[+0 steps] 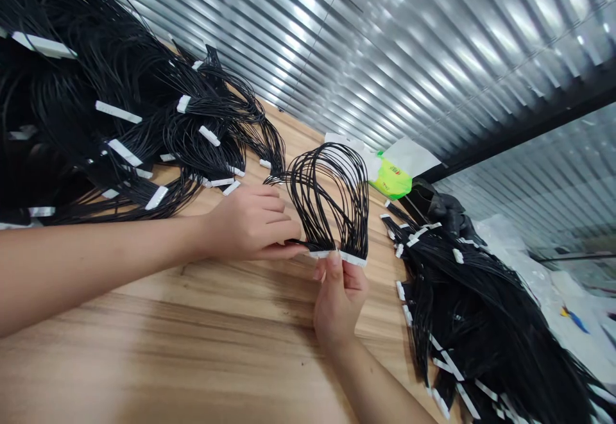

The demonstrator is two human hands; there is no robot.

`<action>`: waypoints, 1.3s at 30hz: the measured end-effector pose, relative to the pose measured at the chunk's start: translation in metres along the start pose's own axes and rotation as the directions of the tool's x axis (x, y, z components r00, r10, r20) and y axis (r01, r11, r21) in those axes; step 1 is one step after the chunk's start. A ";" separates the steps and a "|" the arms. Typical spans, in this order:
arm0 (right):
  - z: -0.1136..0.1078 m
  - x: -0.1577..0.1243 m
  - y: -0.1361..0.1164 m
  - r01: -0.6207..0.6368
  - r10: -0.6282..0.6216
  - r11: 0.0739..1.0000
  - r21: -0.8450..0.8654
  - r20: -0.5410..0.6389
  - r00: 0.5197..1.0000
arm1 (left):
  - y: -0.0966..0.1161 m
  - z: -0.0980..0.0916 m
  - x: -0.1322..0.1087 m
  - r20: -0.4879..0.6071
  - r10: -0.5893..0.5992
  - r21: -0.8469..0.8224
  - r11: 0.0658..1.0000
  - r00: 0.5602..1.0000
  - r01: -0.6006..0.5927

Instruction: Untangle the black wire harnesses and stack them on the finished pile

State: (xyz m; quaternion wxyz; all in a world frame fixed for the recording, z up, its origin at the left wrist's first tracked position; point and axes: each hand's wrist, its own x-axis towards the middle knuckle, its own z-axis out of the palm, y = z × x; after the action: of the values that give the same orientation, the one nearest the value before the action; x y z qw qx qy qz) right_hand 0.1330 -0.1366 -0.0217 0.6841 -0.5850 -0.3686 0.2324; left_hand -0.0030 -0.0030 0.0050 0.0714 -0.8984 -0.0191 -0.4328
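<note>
A wire harness [359, 196] of thin black wires stands in a loop above the table in the middle of the head view. Its long white connector [353, 259] lies along the bottom of the loop. My right hand [339, 305] pinches this connector from below, thumb in front. To the left, my left hand [257, 225] has its fingers closed round some of the black wires beside the connector's left end. Its fingertips are partly hidden, and a few wires come out above its knuckles.
A large heap of black wire harnesses [129, 77] with white connectors fills the left. Another heap [471, 308] lies on the right. Behind are a green packet [392, 177] and a corrugated metal wall [289, 33]. All rests on a wood-grain table [192, 347].
</note>
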 end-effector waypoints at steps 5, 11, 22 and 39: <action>-0.001 -0.001 0.000 0.004 -0.004 1.000 -0.023 0.010 1.000 | 0.002 0.004 -0.005 0.021 -0.022 -0.038 0.999 1.000 0.022; -0.002 -0.002 0.000 0.008 -0.007 1.000 -0.007 0.020 1.000 | 0.004 0.002 -0.004 0.048 -0.019 -0.063 0.998 0.999 0.022; 0.000 -0.002 -0.003 0.007 -0.007 1.000 -0.019 0.032 0.999 | 0.001 -0.003 -0.001 0.009 0.015 -0.025 1.000 1.000 -0.014; -0.002 0.002 0.000 -0.081 0.080 0.994 0.069 0.014 0.997 | -0.002 -0.004 -0.002 -0.017 0.034 0.040 0.999 0.999 -0.033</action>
State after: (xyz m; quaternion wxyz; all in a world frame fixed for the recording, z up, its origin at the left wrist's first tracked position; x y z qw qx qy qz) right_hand 0.1357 -0.1360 -0.0207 0.6922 -0.5737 -0.3402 0.2757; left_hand -0.0071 -0.0017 0.0062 0.0965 -0.8932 -0.0120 -0.4391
